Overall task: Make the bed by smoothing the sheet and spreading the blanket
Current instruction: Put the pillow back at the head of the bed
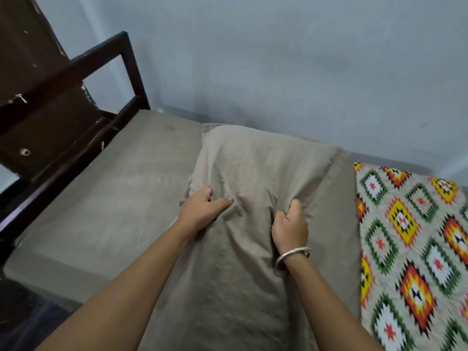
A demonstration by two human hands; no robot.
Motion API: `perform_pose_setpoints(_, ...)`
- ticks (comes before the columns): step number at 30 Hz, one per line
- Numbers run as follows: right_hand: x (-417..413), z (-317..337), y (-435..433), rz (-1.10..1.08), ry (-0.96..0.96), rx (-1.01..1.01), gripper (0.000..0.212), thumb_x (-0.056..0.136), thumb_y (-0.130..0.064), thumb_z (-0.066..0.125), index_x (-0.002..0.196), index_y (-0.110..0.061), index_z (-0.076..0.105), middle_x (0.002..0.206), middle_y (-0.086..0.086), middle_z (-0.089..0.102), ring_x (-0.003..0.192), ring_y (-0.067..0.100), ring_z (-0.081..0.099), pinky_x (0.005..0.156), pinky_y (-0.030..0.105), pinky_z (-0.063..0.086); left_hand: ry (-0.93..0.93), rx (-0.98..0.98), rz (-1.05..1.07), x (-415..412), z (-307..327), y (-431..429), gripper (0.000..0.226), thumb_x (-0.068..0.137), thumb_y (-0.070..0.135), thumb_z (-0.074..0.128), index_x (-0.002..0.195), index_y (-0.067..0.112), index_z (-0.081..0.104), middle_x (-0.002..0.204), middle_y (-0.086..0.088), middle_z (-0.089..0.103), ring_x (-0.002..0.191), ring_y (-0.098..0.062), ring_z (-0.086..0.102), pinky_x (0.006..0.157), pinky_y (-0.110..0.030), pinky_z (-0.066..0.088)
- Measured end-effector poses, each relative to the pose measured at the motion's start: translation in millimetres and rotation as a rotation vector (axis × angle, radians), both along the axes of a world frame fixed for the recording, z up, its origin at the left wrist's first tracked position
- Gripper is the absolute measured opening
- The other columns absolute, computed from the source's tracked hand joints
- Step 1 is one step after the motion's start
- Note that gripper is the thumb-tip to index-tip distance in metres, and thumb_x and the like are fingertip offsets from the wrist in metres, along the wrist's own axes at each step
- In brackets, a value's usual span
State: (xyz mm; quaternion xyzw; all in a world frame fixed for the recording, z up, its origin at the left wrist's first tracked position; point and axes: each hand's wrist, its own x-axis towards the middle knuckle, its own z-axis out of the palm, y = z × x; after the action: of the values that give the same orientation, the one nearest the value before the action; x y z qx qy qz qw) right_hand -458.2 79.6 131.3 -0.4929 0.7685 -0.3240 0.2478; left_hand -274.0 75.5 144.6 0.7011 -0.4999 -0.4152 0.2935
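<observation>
**Bed against a blue-grey wall: soft goods, both grips full**

A plain blue-grey wall runs along the bed's far edge, and a dark wooden bed frame closes off its left end. The taupe sheet covers the mattress and looks fairly flat toward that left end, with only faint creases. The patterned blanket lies on the right part of the bed, reaching from the far edge toward the near one. It is not yet spread over the rest.

Between them a pillow in a matching taupe case lies across the bed, its far end close to the wall edge. The left grip pinches the pillow's left side, thumb on top and fingers curled under the edge. The right grip, with a silver bangle at the wrist, is clenched around a bunched fold of the case.

We judge the pillow light and yielding. The loose case puckers under the fingers, so holding cloth alone may let the filling sag or slide. A surer hold would take the stuffed body at both sides. The blanket looks thin and limp, so we would take it by an edge or two corners and draw it toward the left end. The sheet needs only flat palms swept outward to the edges.
</observation>
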Motion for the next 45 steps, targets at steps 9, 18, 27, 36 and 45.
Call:
perform_pose_setpoints(9,132,-7,-48,0.126,0.04,0.063,0.032,0.083,-0.003,0.044,0.066,-0.017,0.022,0.06,0.0,0.035,0.066,0.03,0.036,0.059,0.035,0.02,-0.074,0.082,-0.047,129,-6,-47,0.08,0.05,0.072,0.052,0.103,0.013,0.055,0.102,-0.002,0.063,0.096,-0.022,0.059,0.09,-0.042,0.047)
perform_pose_setpoints(18,197,-15,-94,0.35,-0.029,0.089,0.034,0.081,0.0,0.046,0.066,-0.019,0.022,0.06,0.0,0.034,0.067,0.028,0.035,0.059,0.035,0.019,-0.194,0.155,0.101,191,-11,-72,0.041,0.074,0.043,0.07,0.086,0.014,0.043,0.078,0.001,0.045,0.07,-0.015,0.043,0.056,-0.031,0.032)
perform_pose_setpoints(27,280,-51,-149,0.482,0.003,0.188,0.035,0.084,-0.003,0.044,0.067,-0.02,0.019,0.061,0.0,0.037,0.067,0.029,0.038,0.06,0.034,0.024,-0.151,0.218,0.189,275,-30,-116,0.03,0.076,0.024,0.064,0.082,0.015,0.036,0.082,-0.003,0.046,0.077,-0.018,0.046,0.058,-0.032,0.035)
perform_pose_setpoints(36,374,-111,-206,0.508,0.066,0.276,0.021,0.087,-0.005,0.045,0.08,-0.015,0.027,0.07,0.01,0.05,0.071,0.034,0.048,0.064,0.04,0.036,-0.105,0.272,0.167,383,-84,-182,0.028,0.076,0.016,0.064,0.089,0.012,0.04,0.085,-0.003,0.045,0.079,-0.02,0.047,0.066,-0.035,0.039)
perform_pose_setpoints(45,436,-172,-236,0.836,0.734,0.352,0.043,0.084,-0.023,0.055,0.124,-0.018,0.042,0.114,0.008,0.057,0.105,0.031,0.056,0.081,0.039,0.045,-0.057,0.415,-0.032,426,-153,-233,0.058,0.079,0.03,0.067,0.12,0.008,0.031,0.091,-0.011,0.052,0.074,-0.022,0.053,0.065,-0.027,0.041)
